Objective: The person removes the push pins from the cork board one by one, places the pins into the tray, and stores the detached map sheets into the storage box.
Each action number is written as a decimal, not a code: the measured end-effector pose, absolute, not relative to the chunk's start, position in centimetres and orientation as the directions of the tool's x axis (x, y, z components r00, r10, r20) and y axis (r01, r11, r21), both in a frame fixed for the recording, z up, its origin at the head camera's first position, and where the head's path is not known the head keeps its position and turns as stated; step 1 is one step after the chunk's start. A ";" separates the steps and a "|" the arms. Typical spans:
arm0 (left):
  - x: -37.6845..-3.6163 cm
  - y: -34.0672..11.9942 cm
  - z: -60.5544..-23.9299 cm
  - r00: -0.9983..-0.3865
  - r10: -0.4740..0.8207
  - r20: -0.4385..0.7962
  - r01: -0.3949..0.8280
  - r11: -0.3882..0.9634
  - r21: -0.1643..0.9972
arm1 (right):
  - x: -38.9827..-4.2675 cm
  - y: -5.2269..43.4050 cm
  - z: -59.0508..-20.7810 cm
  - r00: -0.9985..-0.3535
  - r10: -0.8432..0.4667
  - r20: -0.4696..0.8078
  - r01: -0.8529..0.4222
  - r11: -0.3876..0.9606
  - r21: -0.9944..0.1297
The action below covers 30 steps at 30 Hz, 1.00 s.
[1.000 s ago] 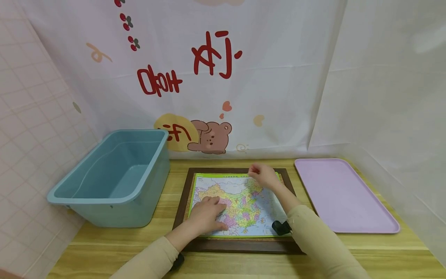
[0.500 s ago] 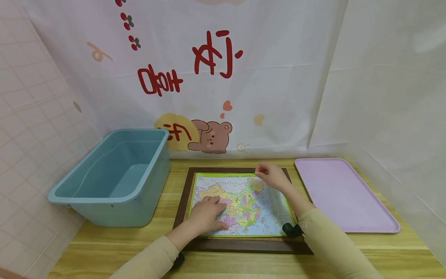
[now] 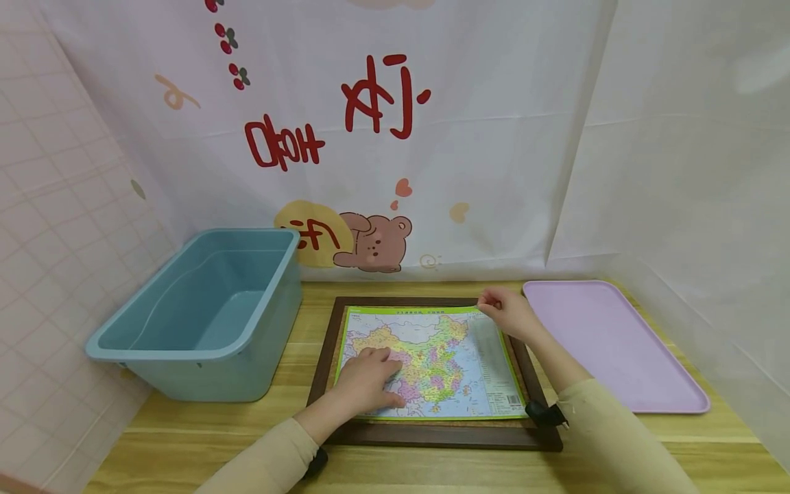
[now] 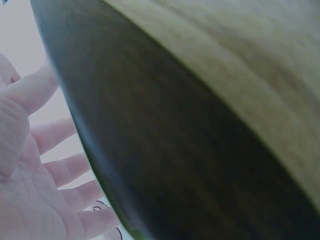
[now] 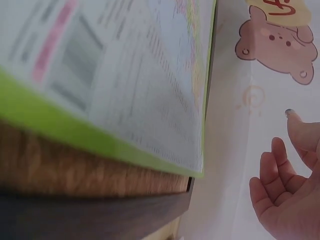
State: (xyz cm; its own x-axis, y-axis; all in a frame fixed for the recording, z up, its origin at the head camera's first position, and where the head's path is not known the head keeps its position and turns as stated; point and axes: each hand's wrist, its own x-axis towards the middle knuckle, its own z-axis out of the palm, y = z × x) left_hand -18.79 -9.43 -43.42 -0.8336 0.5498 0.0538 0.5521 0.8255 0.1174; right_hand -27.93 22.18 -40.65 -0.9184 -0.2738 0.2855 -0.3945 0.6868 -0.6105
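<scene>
left hand (image 3: 364, 381): lying flat on the map (image 3: 432, 360), fingers spread and relaxed, pressing on its lower-left part. The left wrist view is showing the open palm (image 4: 22, 190) with straight fingers (image 4: 55, 135), nothing gripped.

right hand (image 3: 509, 313): hovering over the map's far right corner, right at the frame edge. Fingers are curling loosely in the right wrist view (image 5: 287, 200) and I'm not seeing anything between them, though from the head camera the fingertips are looking pinched together, so honestly I can't tell for sure.

map: colourful sheet with a green border, sitting inside the dark wooden frame (image 3: 426, 435), flat on the table (image 3: 185, 446), right in the middle between the two containers.

blue tub (image 3: 204, 312): sitting to the left of the frame, just beside it. Looking inside, only bare plastic is showing.

pink tray (image 3: 607, 346): lying to the right of the frame, near the right hand, only its flat surface showing.

backdrop (image 3: 370, 137): white cloth hanging behind everything, with red lettering and a bear (image 3: 370, 241) cartoon.
</scene>
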 end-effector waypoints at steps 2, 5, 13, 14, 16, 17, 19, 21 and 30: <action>-18.8 -9.4 -43.4 -0.834 0.549 0.053 0.551 0.826 0.118 | -27.7 22.7 -40.6 -0.923 -0.255 0.289 -0.383 0.699 -0.605; -18.8 -9.5 -43.5 -0.836 0.546 0.052 0.548 0.828 0.118 | -27.5 23.5 -40.5 -0.922 -0.246 0.299 -0.382 0.703 -0.600; -18.8 -9.4 -43.6 -0.835 0.548 0.048 0.550 0.828 0.112 | -26.7 25.5 -40.0 -0.926 -0.217 0.308 -0.363 0.737 -0.571; -18.8 -9.4 -43.6 -0.835 0.548 0.047 0.550 0.828 0.110 | -26.6 25.8 -39.9 -0.928 -0.212 0.305 -0.356 0.741 -0.569; -18.8 -9.4 -43.6 -0.835 0.549 0.046 0.550 0.828 0.108 | -26.4 26.3 -39.7 -0.931 -0.201 0.305 -0.346 0.753 -0.560; -18.8 -9.4 -43.6 -0.835 0.549 0.046 0.551 0.828 0.107 | -26.3 26.6 -39.7 -0.931 -0.197 0.307 -0.343 0.759 -0.553; -18.7 -9.5 -43.6 -0.835 0.548 0.050 0.550 0.829 0.103 | -26.3 27.2 -39.6 -0.930 -0.190 0.313 -0.340 0.767 -0.544; -18.7 -9.5 -43.6 -0.834 0.549 0.053 0.551 0.829 0.098 | -26.3 27.8 -39.7 -0.931 -0.183 0.315 -0.334 0.773 -0.539; -18.7 -9.4 -43.4 -0.836 0.547 0.040 0.548 0.829 0.109 | -26.3 30.4 -39.8 -0.957 -0.129 0.260 -0.256 0.795 -0.550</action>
